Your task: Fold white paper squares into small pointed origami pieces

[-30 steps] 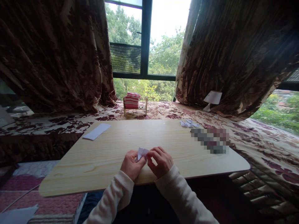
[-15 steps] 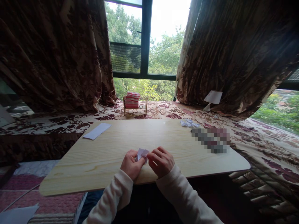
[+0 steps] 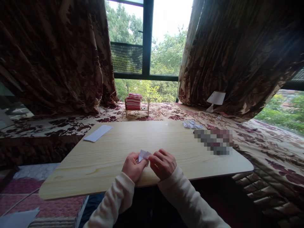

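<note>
A small folded piece of pale paper sits between both my hands near the front edge of a light wooden table. My left hand pinches the paper's left side with closed fingers. My right hand has its fingers curled onto the paper's right side. Both wrists rest at the table's front edge, in cream sleeves.
A white paper strip lies at the table's far left. Several small folded papers lie at the far right, beside a blurred patch. Behind are a little wooden rack with striped cloth, a small white lamp, curtains and a window.
My hands and the folded paper have stayed in place; my right fingers have curled slightly tighter onto the paper. The view has shifted only a little.
</note>
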A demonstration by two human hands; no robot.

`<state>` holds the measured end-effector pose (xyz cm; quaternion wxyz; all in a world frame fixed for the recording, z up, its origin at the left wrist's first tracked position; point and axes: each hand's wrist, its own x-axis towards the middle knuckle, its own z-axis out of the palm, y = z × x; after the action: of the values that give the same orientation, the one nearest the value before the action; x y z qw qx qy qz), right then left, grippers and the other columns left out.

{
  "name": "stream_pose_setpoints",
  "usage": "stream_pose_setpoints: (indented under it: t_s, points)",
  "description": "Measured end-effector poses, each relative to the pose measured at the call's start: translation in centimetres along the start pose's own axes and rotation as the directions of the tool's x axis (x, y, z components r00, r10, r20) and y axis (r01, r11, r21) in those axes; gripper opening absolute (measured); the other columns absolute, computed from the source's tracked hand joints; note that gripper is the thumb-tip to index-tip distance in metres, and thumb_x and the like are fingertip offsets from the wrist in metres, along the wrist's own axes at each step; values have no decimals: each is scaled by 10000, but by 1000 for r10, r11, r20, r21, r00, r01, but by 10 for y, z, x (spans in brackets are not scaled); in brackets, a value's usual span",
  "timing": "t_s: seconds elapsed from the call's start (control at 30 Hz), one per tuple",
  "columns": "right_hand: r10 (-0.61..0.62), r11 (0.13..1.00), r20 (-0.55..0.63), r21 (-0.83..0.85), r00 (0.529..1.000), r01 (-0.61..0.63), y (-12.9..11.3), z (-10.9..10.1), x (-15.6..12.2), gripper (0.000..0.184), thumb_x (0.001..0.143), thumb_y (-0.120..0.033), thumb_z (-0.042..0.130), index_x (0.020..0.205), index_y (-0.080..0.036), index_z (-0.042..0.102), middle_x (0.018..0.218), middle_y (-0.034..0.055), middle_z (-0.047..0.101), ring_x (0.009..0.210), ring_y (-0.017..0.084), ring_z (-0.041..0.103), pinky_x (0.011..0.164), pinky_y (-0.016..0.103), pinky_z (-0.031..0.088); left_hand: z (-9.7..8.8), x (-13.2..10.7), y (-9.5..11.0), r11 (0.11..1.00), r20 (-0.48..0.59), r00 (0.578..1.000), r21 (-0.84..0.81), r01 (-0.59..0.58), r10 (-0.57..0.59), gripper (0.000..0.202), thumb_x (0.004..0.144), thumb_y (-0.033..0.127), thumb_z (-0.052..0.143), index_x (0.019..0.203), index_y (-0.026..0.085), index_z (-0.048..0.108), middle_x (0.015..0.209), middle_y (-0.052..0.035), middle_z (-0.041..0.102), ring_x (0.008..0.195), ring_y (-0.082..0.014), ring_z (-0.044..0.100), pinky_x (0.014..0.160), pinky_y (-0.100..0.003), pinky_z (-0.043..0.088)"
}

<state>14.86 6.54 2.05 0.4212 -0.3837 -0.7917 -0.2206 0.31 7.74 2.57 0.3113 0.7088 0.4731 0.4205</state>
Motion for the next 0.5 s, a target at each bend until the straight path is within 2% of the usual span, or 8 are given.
stream_pose_setpoints:
  t_s: [0.23, 0.33, 0.5]
  points:
    - [-74, 997, -6, 7, 997, 74, 1, -2, 1, 180, 769, -85, 487, 654, -181, 585, 532, -3, 524, 559, 124, 388, 529, 245, 315, -1, 1, -2, 992, 35, 998, -115, 47, -43, 109, 635, 191, 521, 585, 143, 605, 551, 12, 549, 591, -130, 488, 575, -221, 388]
    - [-102, 995, -2, 3, 995, 102, 2, 0, 1, 194, 766, -90, 490, 615, -183, 569, 520, -6, 508, 553, 125, 379, 523, 253, 300, -1, 1, -2, 992, 61, 997, -108, 57, -51, 118, 650, 205, 507, 590, 144, 590, 569, 8, 541, 608, -134, 482, 578, -225, 382]
    - [-103, 994, -2, -28, 995, 103, 3, 3, 1, 234, 753, -66, 467, 560, -181, 534, 500, -5, 473, 539, 128, 360, 512, 261, 284, 1, 2, -3, 995, 29, 997, -66, 69, -68, 132, 655, 215, 506, 541, 154, 537, 532, 22, 487, 580, -125, 451, 552, -220, 362]
